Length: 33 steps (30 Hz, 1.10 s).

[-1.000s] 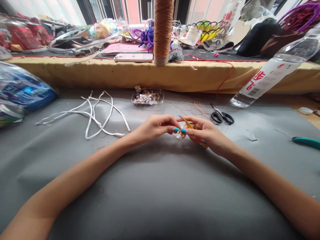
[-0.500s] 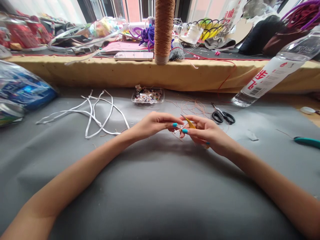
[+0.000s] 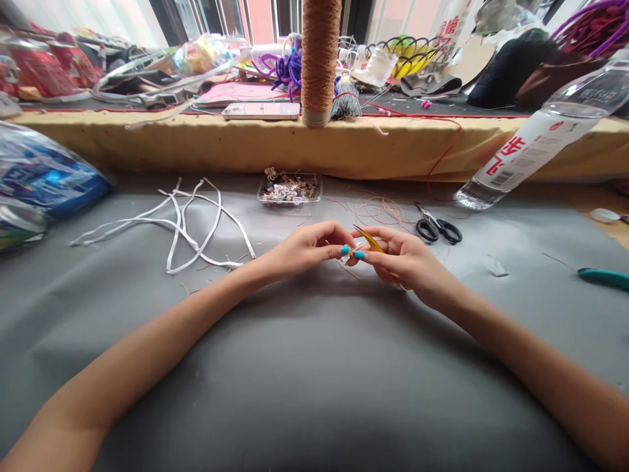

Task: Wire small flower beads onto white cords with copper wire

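Note:
Over the middle of the grey mat [image 3: 304,380], both hands meet at a small clear-and-white piece with thin wire [image 3: 346,257]. My left hand [image 3: 314,248] is closed, its thumb and fingertips pinching the left side of that piece. My right hand [image 3: 400,255] is also closed, pinching the other side by thumb and finger. Yellow tweezers [image 3: 369,239] are tucked in my right hand, with their dark tips pointing up and left. Fingertips hide much of the small piece, so its exact kind is unclear.
Behind the hands sit a clear tray of small beads [image 3: 265,196], loops of thin copper-coloured wire [image 3: 381,210] and black-handled scissors [image 3: 439,227]. White cord [image 3: 179,229] lies left. A water bottle [image 3: 531,144] leans at right, near a teal handle [image 3: 602,278]. Behind is a cluttered ledge [image 3: 196,141].
My left thumb has shifted slightly right and down, closer to my right thumb, and the left index finger has bent more. The right hand and tweezers have hardly moved.

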Motion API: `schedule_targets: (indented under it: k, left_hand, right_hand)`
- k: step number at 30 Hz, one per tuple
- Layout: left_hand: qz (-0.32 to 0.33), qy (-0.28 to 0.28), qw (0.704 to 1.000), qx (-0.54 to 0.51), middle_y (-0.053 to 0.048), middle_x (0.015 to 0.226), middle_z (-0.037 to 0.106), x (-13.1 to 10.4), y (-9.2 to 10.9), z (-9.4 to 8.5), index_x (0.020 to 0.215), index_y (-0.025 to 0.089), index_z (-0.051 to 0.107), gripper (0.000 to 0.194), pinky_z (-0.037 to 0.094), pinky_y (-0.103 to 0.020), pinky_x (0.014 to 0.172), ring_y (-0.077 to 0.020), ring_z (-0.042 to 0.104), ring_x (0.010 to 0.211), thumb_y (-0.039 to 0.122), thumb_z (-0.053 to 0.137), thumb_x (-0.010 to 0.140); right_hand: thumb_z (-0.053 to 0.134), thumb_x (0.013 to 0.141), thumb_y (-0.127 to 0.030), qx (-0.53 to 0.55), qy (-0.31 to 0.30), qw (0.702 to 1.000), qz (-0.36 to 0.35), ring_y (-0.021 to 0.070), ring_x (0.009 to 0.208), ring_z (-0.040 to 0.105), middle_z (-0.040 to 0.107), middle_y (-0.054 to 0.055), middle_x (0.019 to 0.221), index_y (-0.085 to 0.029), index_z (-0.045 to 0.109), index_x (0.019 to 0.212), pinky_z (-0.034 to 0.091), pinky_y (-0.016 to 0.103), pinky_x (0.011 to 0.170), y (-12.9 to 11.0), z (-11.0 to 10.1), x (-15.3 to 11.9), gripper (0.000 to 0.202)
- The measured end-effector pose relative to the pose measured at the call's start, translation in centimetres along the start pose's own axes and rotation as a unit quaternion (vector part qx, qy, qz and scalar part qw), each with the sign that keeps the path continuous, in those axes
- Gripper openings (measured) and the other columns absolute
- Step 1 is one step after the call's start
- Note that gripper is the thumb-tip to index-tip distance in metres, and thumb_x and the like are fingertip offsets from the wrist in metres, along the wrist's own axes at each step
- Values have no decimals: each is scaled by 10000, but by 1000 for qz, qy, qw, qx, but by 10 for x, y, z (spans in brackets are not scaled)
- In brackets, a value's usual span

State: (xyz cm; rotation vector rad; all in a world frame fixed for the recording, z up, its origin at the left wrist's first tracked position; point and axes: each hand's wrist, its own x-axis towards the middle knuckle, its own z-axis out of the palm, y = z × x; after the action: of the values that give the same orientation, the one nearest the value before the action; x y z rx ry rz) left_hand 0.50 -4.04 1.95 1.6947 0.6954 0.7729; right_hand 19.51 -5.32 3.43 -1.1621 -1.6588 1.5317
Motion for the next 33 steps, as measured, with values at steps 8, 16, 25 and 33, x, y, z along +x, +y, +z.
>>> schedule_targets:
  k: [8,16,25,33]
  left_hand:
    - [23,86,994,61,5,742,544,2,-1,-1,1032,151,469,287,407,-221,653,-97,517,687,237,552,770]
    - [94,206,923,313,5,726,508,2,-4,-6,992,143,480,199,399,-217,650,-88,482,666,76,406,821]
    - [169,210,867,418,-39,827,545,4,-13,-8,889,123,543,151,428,-222,699,-99,518,743,96,401,846]
    - [189,232,867,399,-24,811,540,3,-8,-4,946,137,504,119,438,-209,670,-82,515,708,126,456,837]
  right_hand:
    - [589,717,-333,-71,78,994,-18,38,382,356,561,-24,606,-138,518,1026,244,190,362,3,3,-1,371]
    - [522,763,-371,-156,114,981,-6,28,381,331,526,-14,580,-138,614,773,237,200,381,3,1,-2,251]
    - [565,714,-376,-140,36,988,60,21,380,314,603,19,703,-148,611,868,218,194,354,4,2,2,279]
    - [582,708,-366,-63,-28,994,87,15,380,274,551,-4,590,-136,579,679,138,200,362,4,7,-3,232]
